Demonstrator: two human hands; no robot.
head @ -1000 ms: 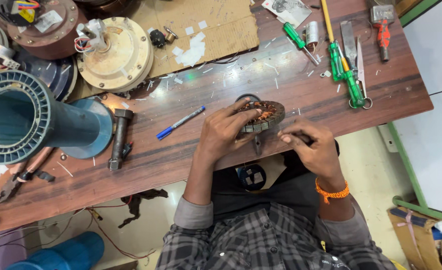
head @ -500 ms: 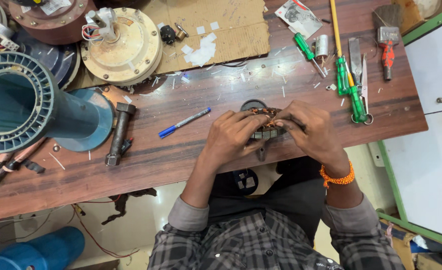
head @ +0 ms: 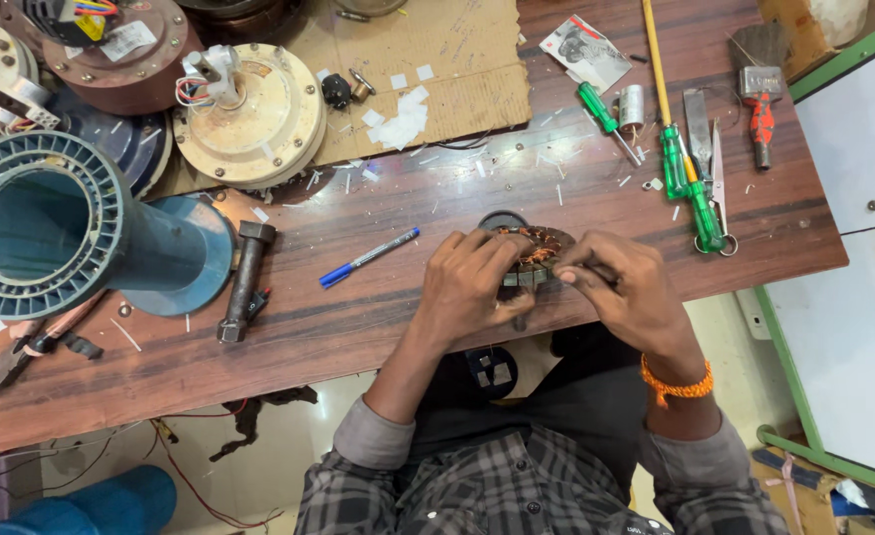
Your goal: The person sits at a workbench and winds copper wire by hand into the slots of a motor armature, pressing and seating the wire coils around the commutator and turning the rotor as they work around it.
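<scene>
A round motor winding with copper wire sits at the near edge of the wooden bench. The left hand grips its 9 o'clock side, fingers curled over. The right hand pinches its 3 o'clock rim, wrist bent inward. A blue pen lies at 9 o'clock, green screwdrivers at 2 o'clock.

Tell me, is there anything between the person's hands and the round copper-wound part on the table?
Nothing visible. The left hand and the right hand both already hold the copper-wound part directly at the table edge.
</scene>
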